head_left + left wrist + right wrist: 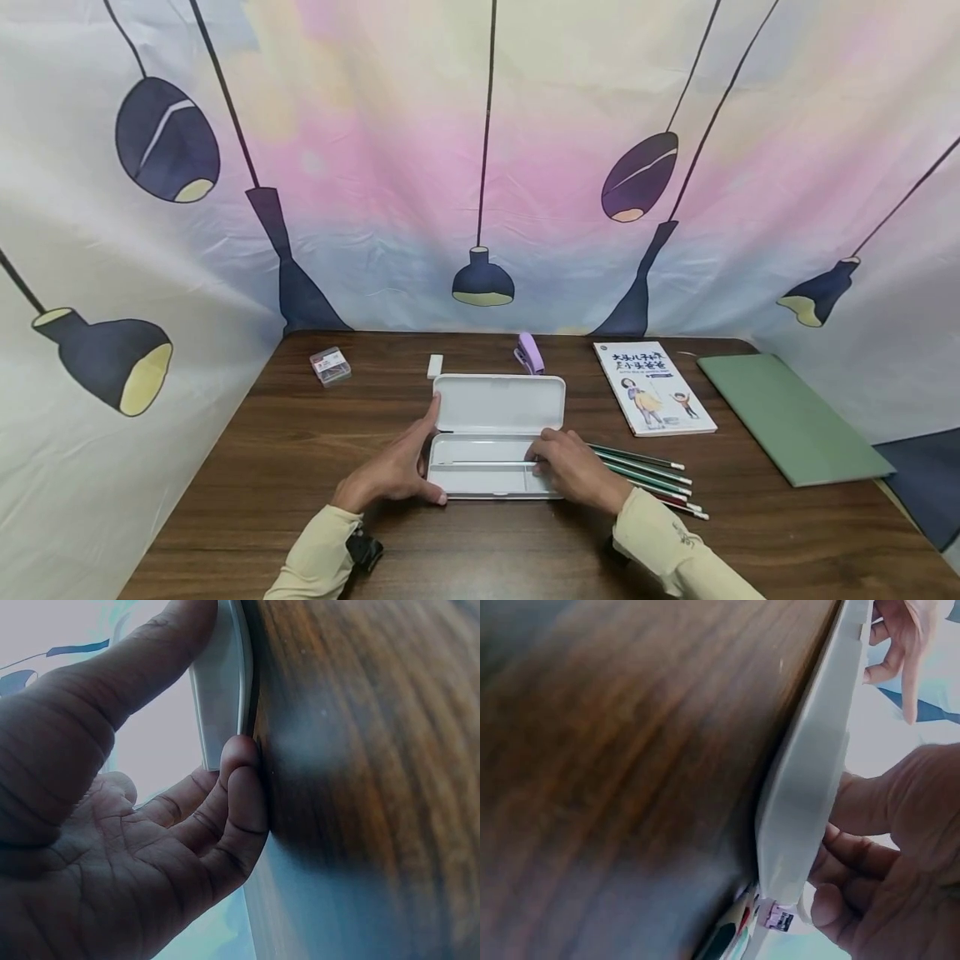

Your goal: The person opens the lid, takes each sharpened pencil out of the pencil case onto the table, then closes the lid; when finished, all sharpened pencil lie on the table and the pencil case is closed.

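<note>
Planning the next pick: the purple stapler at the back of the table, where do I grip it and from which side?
Grip the purple stapler across its narrow body, fingers on its two long flanks, coming down from above. It lies flat with its long axis running roughly front to back, and stands apart from the open pencil case and the eraser, so both flanks look free.

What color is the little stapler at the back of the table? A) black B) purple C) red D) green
B: the stapler standing behind the open white pencil case is plainly purple in the head view.
</note>
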`<action>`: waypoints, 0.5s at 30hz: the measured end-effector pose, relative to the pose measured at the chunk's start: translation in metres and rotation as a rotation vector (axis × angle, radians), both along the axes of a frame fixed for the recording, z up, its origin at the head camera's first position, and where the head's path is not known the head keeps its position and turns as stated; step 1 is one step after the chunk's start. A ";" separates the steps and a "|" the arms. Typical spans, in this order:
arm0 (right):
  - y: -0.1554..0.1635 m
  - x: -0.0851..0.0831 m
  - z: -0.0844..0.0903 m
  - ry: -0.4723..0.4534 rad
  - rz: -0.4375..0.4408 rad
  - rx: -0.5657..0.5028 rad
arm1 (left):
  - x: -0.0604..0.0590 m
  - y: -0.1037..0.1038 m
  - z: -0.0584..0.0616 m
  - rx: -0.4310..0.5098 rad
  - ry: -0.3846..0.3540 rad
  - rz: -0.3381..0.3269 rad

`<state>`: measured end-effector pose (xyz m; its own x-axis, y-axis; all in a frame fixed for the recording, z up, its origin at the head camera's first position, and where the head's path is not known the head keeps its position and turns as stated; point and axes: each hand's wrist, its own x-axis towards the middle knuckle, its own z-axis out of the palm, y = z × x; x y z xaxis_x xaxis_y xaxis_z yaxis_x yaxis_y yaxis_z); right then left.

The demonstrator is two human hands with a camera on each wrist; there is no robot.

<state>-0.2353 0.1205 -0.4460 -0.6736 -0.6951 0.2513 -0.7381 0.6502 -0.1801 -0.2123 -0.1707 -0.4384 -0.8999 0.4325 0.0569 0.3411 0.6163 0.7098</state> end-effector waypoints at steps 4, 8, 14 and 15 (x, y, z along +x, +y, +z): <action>0.000 -0.001 0.000 -0.026 -0.032 -0.084 | -0.001 0.000 0.001 -0.012 0.017 0.000; -0.003 0.000 0.000 -0.066 -0.123 -0.203 | -0.001 0.000 0.002 -0.013 0.013 0.002; -0.012 0.001 0.012 -0.063 -0.212 -0.399 | -0.002 0.000 0.001 -0.017 -0.003 0.009; -0.013 0.001 0.014 -0.059 -0.212 -0.416 | -0.002 0.000 0.001 -0.018 -0.004 0.010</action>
<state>-0.2343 0.1071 -0.4321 -0.8116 -0.3889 0.4360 -0.5771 0.6494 -0.4952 -0.2143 -0.1711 -0.4370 -0.9044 0.4241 0.0459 0.3321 0.6324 0.6999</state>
